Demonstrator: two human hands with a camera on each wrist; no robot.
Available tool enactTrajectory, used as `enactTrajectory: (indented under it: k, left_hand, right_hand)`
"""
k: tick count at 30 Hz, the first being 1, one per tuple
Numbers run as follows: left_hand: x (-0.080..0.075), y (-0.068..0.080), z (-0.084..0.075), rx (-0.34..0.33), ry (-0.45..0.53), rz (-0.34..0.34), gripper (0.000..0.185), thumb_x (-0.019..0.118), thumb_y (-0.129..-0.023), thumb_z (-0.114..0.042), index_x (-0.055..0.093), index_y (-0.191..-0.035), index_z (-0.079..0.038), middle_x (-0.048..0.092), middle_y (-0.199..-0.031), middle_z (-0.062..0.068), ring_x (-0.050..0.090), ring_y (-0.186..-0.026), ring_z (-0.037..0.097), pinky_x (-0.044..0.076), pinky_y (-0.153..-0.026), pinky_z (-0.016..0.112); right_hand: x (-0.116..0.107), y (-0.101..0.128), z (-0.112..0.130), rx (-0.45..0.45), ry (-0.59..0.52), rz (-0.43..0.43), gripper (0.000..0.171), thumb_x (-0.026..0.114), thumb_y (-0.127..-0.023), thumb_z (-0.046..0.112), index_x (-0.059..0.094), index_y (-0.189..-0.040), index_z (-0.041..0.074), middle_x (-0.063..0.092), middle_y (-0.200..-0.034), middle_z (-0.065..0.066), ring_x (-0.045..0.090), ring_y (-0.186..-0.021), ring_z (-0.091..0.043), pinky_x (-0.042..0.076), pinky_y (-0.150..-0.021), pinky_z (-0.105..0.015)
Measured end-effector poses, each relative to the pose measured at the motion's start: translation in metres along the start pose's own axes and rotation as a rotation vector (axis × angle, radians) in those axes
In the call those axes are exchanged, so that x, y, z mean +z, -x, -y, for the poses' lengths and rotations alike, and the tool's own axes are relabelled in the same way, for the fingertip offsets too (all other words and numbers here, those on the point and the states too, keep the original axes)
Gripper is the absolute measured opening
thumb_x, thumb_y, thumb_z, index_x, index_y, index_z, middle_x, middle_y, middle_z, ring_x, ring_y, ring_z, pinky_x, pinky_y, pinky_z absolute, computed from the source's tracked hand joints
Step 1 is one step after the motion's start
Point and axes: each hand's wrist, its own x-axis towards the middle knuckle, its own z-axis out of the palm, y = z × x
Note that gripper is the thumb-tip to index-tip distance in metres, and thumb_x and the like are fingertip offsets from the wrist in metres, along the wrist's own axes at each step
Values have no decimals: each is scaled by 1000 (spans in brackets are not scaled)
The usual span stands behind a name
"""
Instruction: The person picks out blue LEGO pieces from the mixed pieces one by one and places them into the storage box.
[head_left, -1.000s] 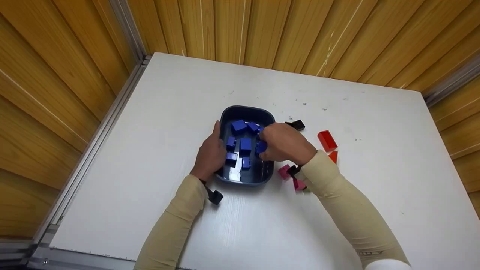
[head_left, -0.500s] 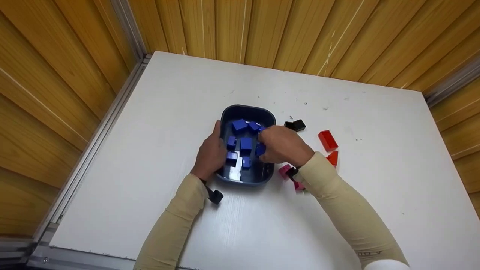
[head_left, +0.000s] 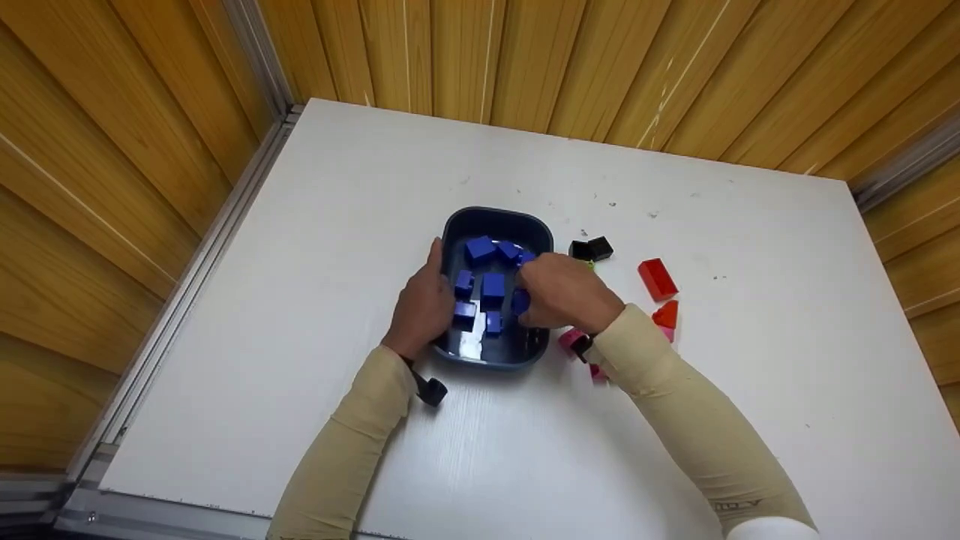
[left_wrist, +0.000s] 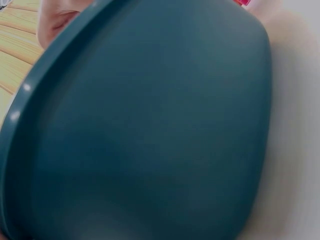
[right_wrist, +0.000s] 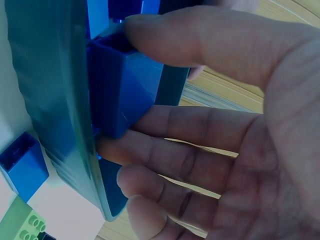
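From the head camera, a dark blue tub (head_left: 495,221) sits near the middle of the white tabletop (head_left: 300,300). Many blue blocks (head_left: 491,289) lie inside it. The left hand (head_left: 424,304) rests flat against the tub's wall at 9 o'clock, with its fingers straight and close together. The right hand (head_left: 570,292) reaches in over the rim at 3 o'clock. It pinches a blue block (head_left: 520,301) that sits just inside the right wall. Two black blocks (head_left: 591,248) lie on the tabletop at 2 o'clock from the tub, just beside it. A red block (head_left: 657,279) lies farther out at 3 o'clock, with an orange block (head_left: 666,313) near it. Pink blocks (head_left: 571,339) peek out from under the right wrist at 4 o'clock. Wooden walls (head_left: 600,67) stand around the tabletop.

From the left wrist camera, the tub's outer wall (left_wrist: 150,130) fills almost the whole view and looks blurry. A bit of a finger (left_wrist: 55,20) shows at 11 o'clock. A tiny pink spot (left_wrist: 242,2) shows at 1 o'clock.

From the right wrist camera, the right hand (right_wrist: 240,130) is seen up close. The thumb (right_wrist: 200,37) presses the top of the blue block (right_wrist: 120,85), and one of the fingers (right_wrist: 175,125) presses it from below. The block touches the tub's wall (right_wrist: 45,75). Another blue block (right_wrist: 22,162) lies on the tabletop at 8 o'clock. A green block (right_wrist: 22,222) with round bumps sits at 7 o'clock.
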Motion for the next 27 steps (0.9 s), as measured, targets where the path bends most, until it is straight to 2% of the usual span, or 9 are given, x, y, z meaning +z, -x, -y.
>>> enactTrajectory:
  k: [4, 9, 17, 21, 24, 27]
  left_hand:
    - [0, 0, 0, -6, -11, 0, 64, 36, -106, -12, 19, -167, -8, 53, -155, 22, 62, -130, 34, 50, -110, 52]
    - [-1, 0, 0, -8, -15, -4, 63, 36, -106, -12, 20, -167, -8, 55, -154, 22, 63, -126, 33, 50, -108, 52]
    - [-1, 0, 0, 11, -13, -9, 63, 37, -106, -11, 21, -167, -6, 55, -154, 22, 63, -127, 33, 50, -109, 51]
    - [-1, 0, 0, 13, -10, -15, 62, 37, -106, -11, 21, -167, -7, 54, -155, 21, 64, -125, 32, 51, -108, 52]
    - [-1, 0, 0, 2, -2, -8, 62, 36, -107, -12, 20, -167, -7, 51, -158, 19, 61, -130, 31, 49, -110, 51]
    - [0, 0, 0, -1, 0, -2, 63, 36, -107, -11, 19, -167, -8, 50, -159, 19, 59, -135, 31, 49, -112, 50]
  right_hand:
    - [3, -2, 0, 13, 12, 19, 23, 88, -82, 23, 76, -92, 6, 67, -73, -6, 62, -69, -22, 62, -66, -36]
    - [5, -4, 1, 29, 12, 37, 26, 88, -83, 24, 76, -96, 5, 69, -77, -7, 63, -71, -23, 64, -71, -38]
    - [10, -6, 2, 20, 41, 34, 27, 89, -81, 24, 73, -89, 3, 66, -72, -8, 60, -67, -23, 60, -66, -36]
    - [12, -8, 3, 21, 49, 27, 30, 90, -80, 24, 75, -94, 1, 70, -78, -10, 62, -70, -25, 62, -70, -39]
    - [14, -8, 3, 14, 62, 17, 33, 91, -79, 24, 75, -96, 1, 72, -82, -12, 63, -72, -25, 63, -73, -41]
    - [16, -10, 3, -11, 99, -6, 30, 91, -77, 25, 75, -88, 2, 72, -77, -11, 60, -70, -24, 60, -68, -40]
